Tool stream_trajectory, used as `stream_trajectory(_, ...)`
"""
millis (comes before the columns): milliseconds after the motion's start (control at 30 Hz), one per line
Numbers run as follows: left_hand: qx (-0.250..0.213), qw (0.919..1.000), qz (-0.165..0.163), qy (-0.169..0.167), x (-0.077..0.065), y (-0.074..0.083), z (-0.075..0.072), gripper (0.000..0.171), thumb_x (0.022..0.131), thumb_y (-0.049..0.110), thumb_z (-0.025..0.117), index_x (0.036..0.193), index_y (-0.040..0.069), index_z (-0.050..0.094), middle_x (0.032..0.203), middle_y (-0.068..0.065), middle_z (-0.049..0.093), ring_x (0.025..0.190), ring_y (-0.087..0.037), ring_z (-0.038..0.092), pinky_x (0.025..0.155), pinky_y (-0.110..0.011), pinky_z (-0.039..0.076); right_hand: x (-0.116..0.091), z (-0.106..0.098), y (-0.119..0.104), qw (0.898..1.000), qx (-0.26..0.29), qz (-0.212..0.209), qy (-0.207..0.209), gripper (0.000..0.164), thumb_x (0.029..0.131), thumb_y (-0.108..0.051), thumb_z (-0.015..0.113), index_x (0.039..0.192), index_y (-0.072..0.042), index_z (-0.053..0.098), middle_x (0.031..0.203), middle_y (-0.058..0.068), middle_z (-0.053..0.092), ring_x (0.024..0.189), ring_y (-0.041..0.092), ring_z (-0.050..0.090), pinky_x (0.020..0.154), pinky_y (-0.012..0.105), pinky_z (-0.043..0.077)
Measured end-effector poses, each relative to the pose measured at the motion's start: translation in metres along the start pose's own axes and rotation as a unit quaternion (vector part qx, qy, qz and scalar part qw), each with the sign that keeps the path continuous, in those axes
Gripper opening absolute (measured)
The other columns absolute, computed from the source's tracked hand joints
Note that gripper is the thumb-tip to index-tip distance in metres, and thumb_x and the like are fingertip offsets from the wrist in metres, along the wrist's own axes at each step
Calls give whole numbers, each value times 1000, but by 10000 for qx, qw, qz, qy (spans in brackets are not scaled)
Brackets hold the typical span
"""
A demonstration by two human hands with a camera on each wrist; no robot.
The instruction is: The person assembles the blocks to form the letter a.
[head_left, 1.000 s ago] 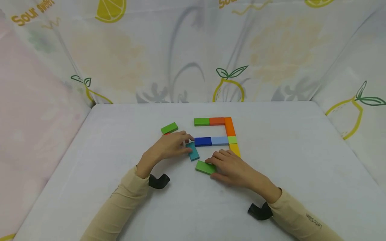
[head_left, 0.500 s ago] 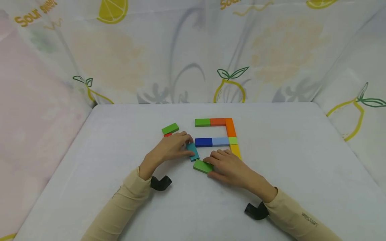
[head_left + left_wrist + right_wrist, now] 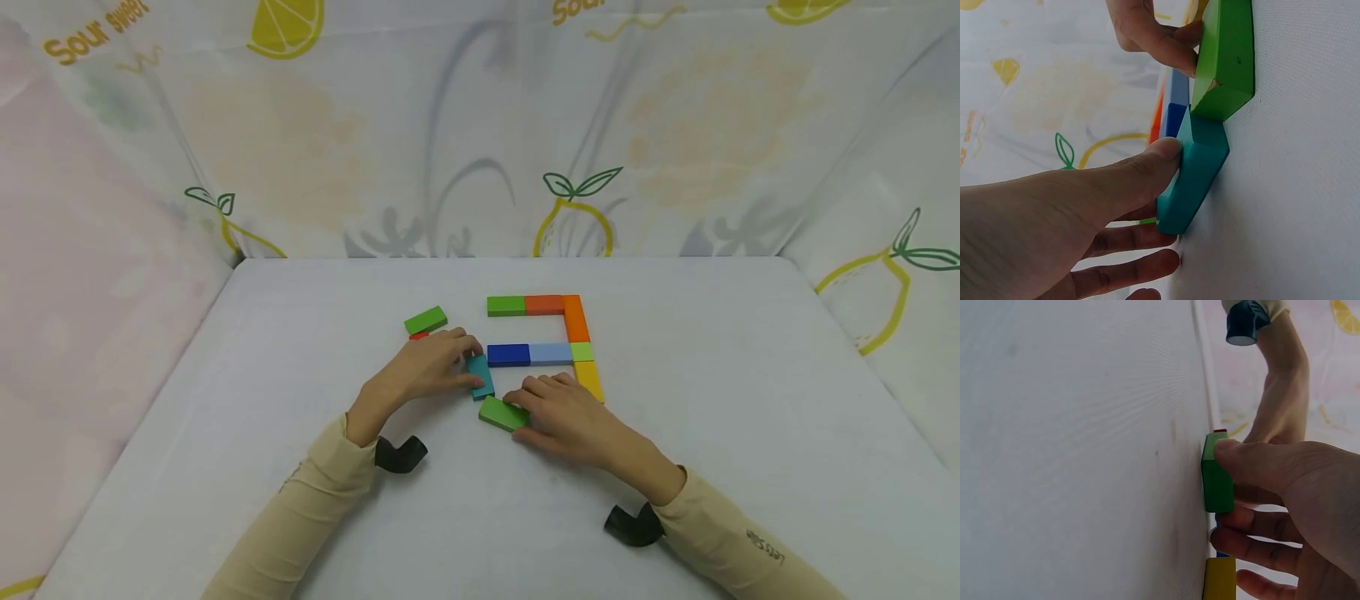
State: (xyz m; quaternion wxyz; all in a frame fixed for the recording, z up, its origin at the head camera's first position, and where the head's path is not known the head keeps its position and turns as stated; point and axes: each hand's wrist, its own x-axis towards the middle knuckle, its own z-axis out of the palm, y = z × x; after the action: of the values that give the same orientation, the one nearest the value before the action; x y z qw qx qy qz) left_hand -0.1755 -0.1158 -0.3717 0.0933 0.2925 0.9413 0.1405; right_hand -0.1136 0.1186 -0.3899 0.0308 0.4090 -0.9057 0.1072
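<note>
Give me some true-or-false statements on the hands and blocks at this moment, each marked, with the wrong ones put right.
1. The left hand pinches the teal block. True.
2. The right hand holds a green block. True.
3. That is the only green one in the head view. False: another green block touches the red-orange block.
4. The dark blue block and light blue block lie end to end. True.
5. In the head view, the dark blue block is the right-hand one of these two. False: it is the left-hand one.

Teal block (image 3: 484, 369), green block (image 3: 498, 413), dark blue block (image 3: 508, 356), yellow block (image 3: 589, 379). Right sleeve (image 3: 723, 529) beige, dark lettering (image 3: 765, 546). Backdrop (image 3: 517, 108) white with yellow-and-green lemon print (image 3: 573, 218).
</note>
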Motion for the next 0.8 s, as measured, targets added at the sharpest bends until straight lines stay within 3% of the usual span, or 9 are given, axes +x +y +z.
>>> stream_trajectory(333,-15,10000,-26,-42,-1,1,-1,44,83,42,70,117,14,63,96,2,58,85,-10,52,72,-24,45,1,2,-4,9999,-124,28,-45,41,85,-41,67,116,-16,62,95,-4,61,85,12,57,87,35,44)
stream_trajectory(800,-19,10000,-35,-68,0,0,-1,44,83,41,70,117,14,63,96,2,58,85,-10,53,72,-24,45,2,2,-6,9999,-94,72,-69,41,85,-42,67,117,-17,62,94,-6,60,85,10,57,84,33,45)
